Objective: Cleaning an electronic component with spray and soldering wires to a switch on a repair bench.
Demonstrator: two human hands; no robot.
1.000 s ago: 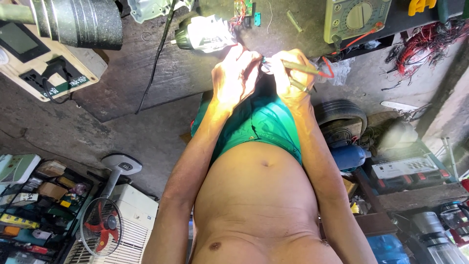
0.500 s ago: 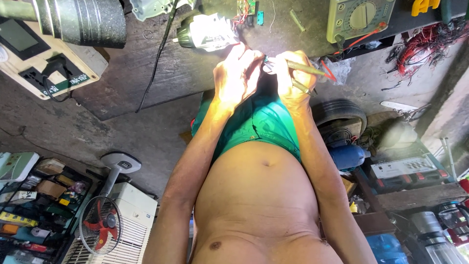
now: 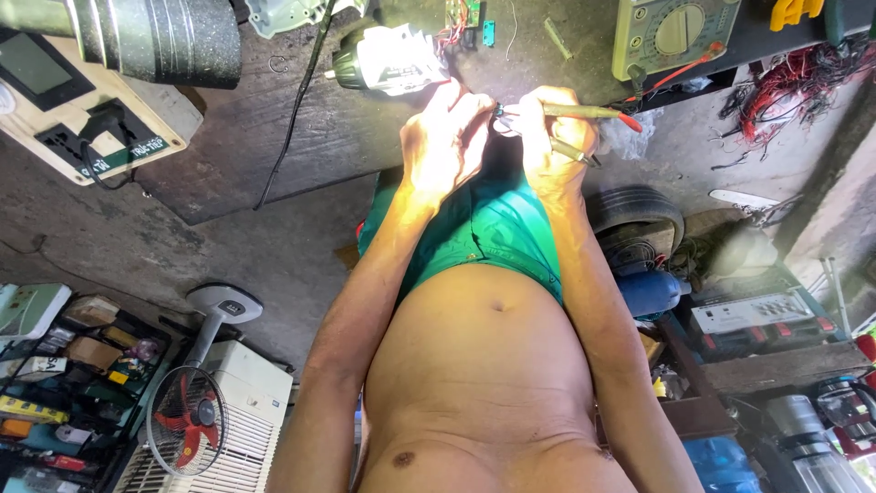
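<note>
My two hands meet above the dark wooden bench (image 3: 274, 155), over my green shorts (image 3: 484, 233). My right hand (image 3: 552, 137) grips a pair of pliers (image 3: 584, 114) with worn yellowish handles and a red tip on one handle. The jaws point left toward my left hand (image 3: 447, 137), whose fingers pinch something small at the jaws; what it is stays hidden. A white-and-grey power tool body (image 3: 388, 59) lies just beyond my left hand. A small circuit board (image 3: 461, 18) with coloured wires lies behind it.
A yellow multimeter (image 3: 675, 32) sits at the back right, with a tangle of red wires (image 3: 785, 82) beside it. At left are a grey cylinder (image 3: 146, 36) and a wooden socket box (image 3: 82, 128). On the floor: a small fan (image 3: 187, 429), a tyre (image 3: 639, 219), crates of tools.
My hands stay together at the same spot; the pliers tilt only slightly. Nothing has been picked up or let go.
</note>
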